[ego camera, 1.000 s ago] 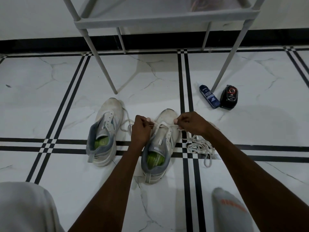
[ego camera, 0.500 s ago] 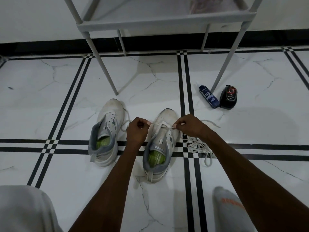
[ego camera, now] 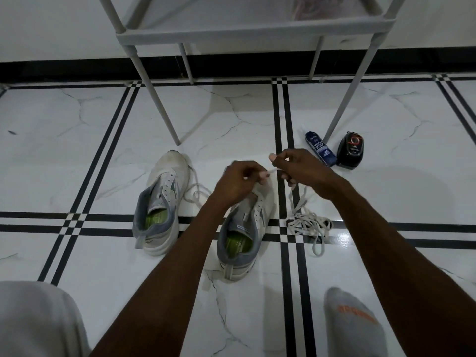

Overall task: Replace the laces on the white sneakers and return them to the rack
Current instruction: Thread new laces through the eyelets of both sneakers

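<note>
Two white sneakers with grey collars and green insoles stand on the tiled floor. The left sneaker (ego camera: 161, 202) has no lace in its eyelets; a loose lace (ego camera: 195, 193) lies beside it. Over the toe of the right sneaker (ego camera: 244, 228) my left hand (ego camera: 238, 182) and my right hand (ego camera: 301, 168) are raised close together, each pinching an end of a white lace (ego camera: 273, 171). The lace hangs down from my right hand to a tangled pile (ego camera: 309, 225) on the floor at the shoe's right.
The grey shoe rack (ego camera: 247, 29) stands ahead, its legs reaching the floor behind the sneakers. A blue cleaner bottle (ego camera: 320, 152) and a black polish container (ego camera: 350, 153) lie by its right leg. My knee (ego camera: 38, 320) and socked foot (ego camera: 355, 323) frame the bottom.
Both hands have lifted off the right sneaker's eyelets and come closer together, pulling the lace ends upward. The view has shifted slightly.
</note>
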{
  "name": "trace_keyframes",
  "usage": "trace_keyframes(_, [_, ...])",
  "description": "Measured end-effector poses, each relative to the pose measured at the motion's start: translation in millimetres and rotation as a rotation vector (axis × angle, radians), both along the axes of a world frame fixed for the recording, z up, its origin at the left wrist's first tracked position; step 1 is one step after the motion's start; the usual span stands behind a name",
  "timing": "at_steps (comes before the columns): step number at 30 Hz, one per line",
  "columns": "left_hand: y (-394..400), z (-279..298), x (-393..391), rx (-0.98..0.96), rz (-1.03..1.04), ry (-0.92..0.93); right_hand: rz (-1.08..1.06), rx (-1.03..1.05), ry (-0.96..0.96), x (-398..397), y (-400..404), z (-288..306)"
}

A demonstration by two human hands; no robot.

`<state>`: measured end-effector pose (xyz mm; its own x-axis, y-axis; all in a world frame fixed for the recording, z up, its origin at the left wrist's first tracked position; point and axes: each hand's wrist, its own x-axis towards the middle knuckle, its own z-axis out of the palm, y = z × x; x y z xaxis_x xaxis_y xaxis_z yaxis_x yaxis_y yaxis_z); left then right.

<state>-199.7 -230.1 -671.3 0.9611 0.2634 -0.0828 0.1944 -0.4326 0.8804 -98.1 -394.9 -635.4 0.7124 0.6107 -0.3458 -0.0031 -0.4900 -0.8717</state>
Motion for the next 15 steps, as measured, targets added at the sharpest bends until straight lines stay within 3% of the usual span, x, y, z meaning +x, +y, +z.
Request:
trace_keyframes(3, [25.1,-10.7,-7.6,-0.013,0.523,0.029,0.021,-0.001,0.008,8.1,-11.8,3.3])
trace_keyframes(4, [33.4,-12.6,-11.7,-0.014,0.596,0.039,0.032,0.002,0.015,8.7,-14.8,3.6])
trace_keyframes(6, [40.7,-11.1,-14.0,-0.048,0.450,-0.005,0.054,0.014,0.028,7.9,-16.3,3.9])
trace_keyframes(10, [18.1,13.3,3.6,0.020,-0.156,-0.038,0.071,0.051,0.057,2.3,-4.3,11.0])
trace_keyframes(11, [13.4,15.6,6.9,0.066,-0.182,-0.026,0.068,0.058,0.055,2.6,-2.2,13.0])
trace_keyframes(13, [22.3,10.9,5.4,0.091,0.033,-0.045,0.068,0.059,0.040,4.3,-1.8,14.9])
trace_keyframes(15, [47.5,7.9,-3.9,0.139,0.492,0.039,0.065,0.068,0.047,8.7,-6.3,15.8])
